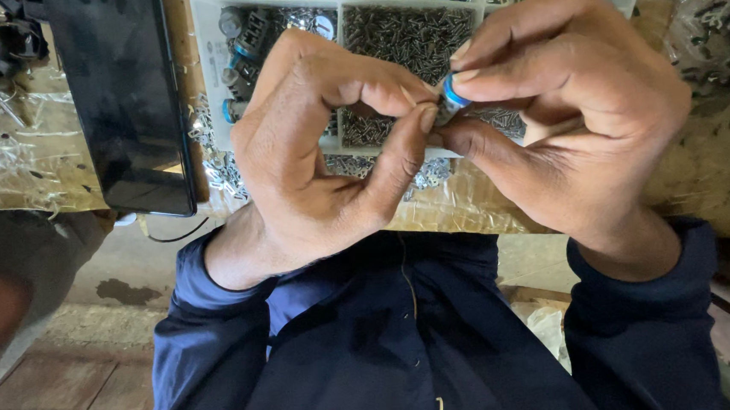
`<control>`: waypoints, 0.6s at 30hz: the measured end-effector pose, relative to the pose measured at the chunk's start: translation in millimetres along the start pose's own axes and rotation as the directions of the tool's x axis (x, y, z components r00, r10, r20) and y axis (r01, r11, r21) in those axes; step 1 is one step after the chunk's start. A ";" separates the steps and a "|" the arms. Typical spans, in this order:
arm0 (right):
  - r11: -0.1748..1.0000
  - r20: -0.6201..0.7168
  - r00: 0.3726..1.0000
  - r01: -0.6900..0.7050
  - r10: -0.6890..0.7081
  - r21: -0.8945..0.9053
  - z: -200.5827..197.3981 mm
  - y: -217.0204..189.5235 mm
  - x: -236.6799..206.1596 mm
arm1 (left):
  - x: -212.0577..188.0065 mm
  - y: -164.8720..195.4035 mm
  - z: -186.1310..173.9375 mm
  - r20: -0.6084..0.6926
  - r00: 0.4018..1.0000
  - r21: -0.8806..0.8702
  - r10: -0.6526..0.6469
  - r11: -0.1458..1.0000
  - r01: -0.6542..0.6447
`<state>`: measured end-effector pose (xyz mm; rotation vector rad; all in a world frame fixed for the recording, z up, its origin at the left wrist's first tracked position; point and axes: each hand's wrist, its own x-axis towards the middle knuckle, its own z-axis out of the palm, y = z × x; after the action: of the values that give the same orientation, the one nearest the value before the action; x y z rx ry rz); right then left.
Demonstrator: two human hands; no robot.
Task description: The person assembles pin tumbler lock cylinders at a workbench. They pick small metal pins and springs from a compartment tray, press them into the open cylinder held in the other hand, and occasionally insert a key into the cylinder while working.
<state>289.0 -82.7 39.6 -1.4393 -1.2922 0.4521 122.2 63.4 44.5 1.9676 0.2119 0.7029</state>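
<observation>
While the left hand (318,148) and right hand (564,105) meet, fingertips pinching a small blue-ringed metal part (450,99) above the compartment tray (210,70), it seems light, rigid, probably slippery; gripping its sides suits best.

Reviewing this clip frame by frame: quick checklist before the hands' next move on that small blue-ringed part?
1. Blue-ringed metal part pinched by both hands: ok.
2. Left hand grip, thumb and forefinger at the part's near end: ok.
3. Right hand grip around the blue ring: ok.
4. Part's lower end visible: not ok, hidden by fingers.
5. Compartment tray of small metal pieces directly beyond the hands: ok.
6. Black phone apart from the hands, at left: ok.
</observation>
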 end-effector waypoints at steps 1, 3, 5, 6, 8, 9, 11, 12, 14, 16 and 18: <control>1.000 0.005 1.000 -0.001 0.001 -0.010 -0.3 -0.3 -0.3 | 0.4 0.3 -0.2 0.002 1.000 -0.002 -0.004 1.000 0.004; 1.000 0.015 1.000 -0.002 0.002 -0.028 -1.0 -0.2 -0.1 | 1.1 1.2 -0.8 0.005 1.000 -0.009 -0.014 1.000 0.014; 1.000 0.013 1.000 0.016 -0.016 -0.020 -0.2 0.7 0.9 | 1.0 2.4 -1.3 0.005 0.999 -0.012 -0.033 0.999 0.033; 1.000 0.012 1.000 0.024 -0.024 -0.016 0.0 1.0 1.5 | 1.0 2.7 -1.3 0.002 0.999 -0.010 -0.044 0.999 0.044; 1.000 0.019 1.000 0.015 -0.015 0.002 0.4 -0.2 2.1 | 0.0 3.8 -1.1 -0.005 0.997 0.006 -0.073 0.997 0.074; 1.000 0.023 1.000 0.013 -0.013 0.011 0.7 -1.0 2.3 | -0.8 4.6 -0.8 -0.011 0.996 0.018 -0.090 0.996 0.090; 1.000 0.032 0.999 -0.022 0.023 -0.006 1.0 -4.9 1.8 | -1.8 5.6 0.0 -0.013 0.994 0.016 -0.108 0.994 0.108; 0.999 0.036 0.999 -0.040 0.041 -0.015 1.4 -6.4 1.8 | -2.0 6.0 0.4 -0.010 0.994 0.002 -0.108 0.994 0.108; 1.000 0.020 1.000 -0.025 0.024 0.002 3.4 -6.3 2.7 | -2.0 7.0 1.6 -0.006 0.993 -0.014 -0.114 0.993 0.114; 1.000 0.016 1.000 -0.012 0.012 0.011 4.3 -4.9 3.0 | -0.9 7.4 2.7 -0.005 0.993 -0.014 -0.120 0.993 0.119; 1.000 0.028 1.000 -0.002 0.002 0.015 4.0 -2.9 2.4 | 1.0 7.1 3.5 -0.009 0.993 -0.006 -0.114 0.994 0.114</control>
<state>285.1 -79.4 41.7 -1.4267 -1.3070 0.4834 123.9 57.7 49.8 1.9314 0.3249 0.6380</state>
